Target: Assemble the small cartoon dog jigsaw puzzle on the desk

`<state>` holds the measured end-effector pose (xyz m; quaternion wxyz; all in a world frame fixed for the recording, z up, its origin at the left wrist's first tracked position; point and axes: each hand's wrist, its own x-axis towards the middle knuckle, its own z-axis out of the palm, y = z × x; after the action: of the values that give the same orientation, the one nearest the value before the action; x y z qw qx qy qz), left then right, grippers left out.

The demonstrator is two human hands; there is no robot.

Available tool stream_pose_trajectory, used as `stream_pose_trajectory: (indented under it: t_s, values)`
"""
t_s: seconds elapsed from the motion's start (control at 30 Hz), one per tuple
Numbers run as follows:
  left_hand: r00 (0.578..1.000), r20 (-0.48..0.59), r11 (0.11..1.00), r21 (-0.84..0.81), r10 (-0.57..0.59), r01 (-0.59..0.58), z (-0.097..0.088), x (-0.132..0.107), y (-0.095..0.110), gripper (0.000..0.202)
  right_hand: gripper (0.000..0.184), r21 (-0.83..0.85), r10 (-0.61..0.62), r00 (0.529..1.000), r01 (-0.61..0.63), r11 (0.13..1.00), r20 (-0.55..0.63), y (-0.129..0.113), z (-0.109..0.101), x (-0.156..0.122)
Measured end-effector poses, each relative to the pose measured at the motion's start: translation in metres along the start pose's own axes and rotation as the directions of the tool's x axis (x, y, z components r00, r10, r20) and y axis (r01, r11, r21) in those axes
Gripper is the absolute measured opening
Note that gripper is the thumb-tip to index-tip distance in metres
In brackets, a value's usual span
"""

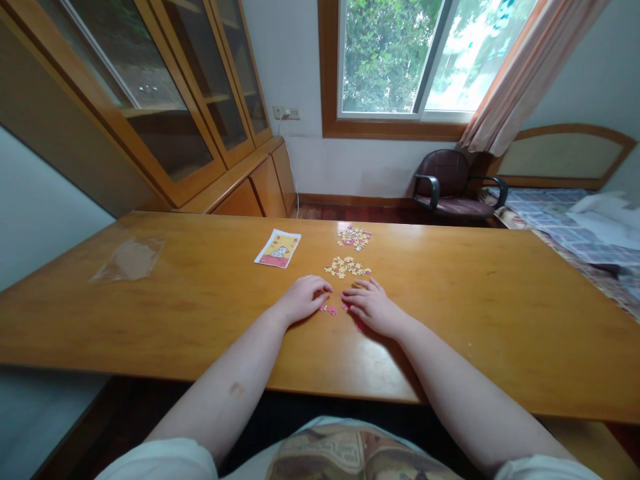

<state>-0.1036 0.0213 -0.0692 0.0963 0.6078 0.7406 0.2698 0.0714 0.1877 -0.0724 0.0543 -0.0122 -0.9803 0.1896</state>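
Left hand (306, 298) and right hand (374, 308) close over pink puzzle pieces (333, 311) on worktop (200, 313).
Left: fingers curled, cannot tell whether pinching a piece. Right: palm down, fingers loosely spread, more pink underneath. Just beyond: yellow puzzle pieces (344, 268) in a loose cluster; behind these, mixed heap (354, 238) near far edge. To the left: picture card (279, 249) lying flat, then clear plastic bag (131, 259).

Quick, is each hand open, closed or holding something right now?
Left hand: loosely curled by pink puzzle pieces; can't tell whether it holds any.
Right hand: open, palm down, at pink puzzle pieces.
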Motion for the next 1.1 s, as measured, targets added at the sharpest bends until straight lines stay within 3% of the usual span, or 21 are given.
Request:
stream_pose_trajectory:
  t_s: [0.33, 0.5, 0.7, 0.87, 1.1]
  values:
    - [0.990, 0.106, 0.994, 0.043, 0.096, -0.101, -0.002, -0.002, 0.004, 0.012, 0.029, -0.046, 0.060, 0.990, -0.066, 0.997, -0.127, 0.015, 0.005, 0.005]
    - [0.989, 0.139, 0.993, 0.113, -0.046, 0.030, -0.012, -0.006, 0.005, 0.035, 0.024, -0.053, 0.060, 0.987, -0.069, 0.996, -0.151, 0.021, 0.011, 0.009]
    - [0.978, 0.208, 0.999, 0.031, -0.001, -0.005, -0.012, -0.005, 0.002, 0.040, 0.026, -0.025, 0.059, 0.990, -0.063, 0.998, -0.131, 0.028, 0.007, 0.006]
    - [0.987, 0.163, 1.000, 0.011, -0.002, 0.000, 0.005, 0.004, -0.004, 0.027, 0.027, -0.033, 0.011, 0.996, -0.014, 0.999, -0.090, 0.035, 0.006, 0.006]
    - [0.998, 0.045, 0.998, 0.028, 0.048, -0.049, 0.001, 0.003, 0.000, 0.019, 0.019, -0.084, 0.171, 0.982, -0.178, 0.980, -0.076, 0.034, -0.003, 0.006]
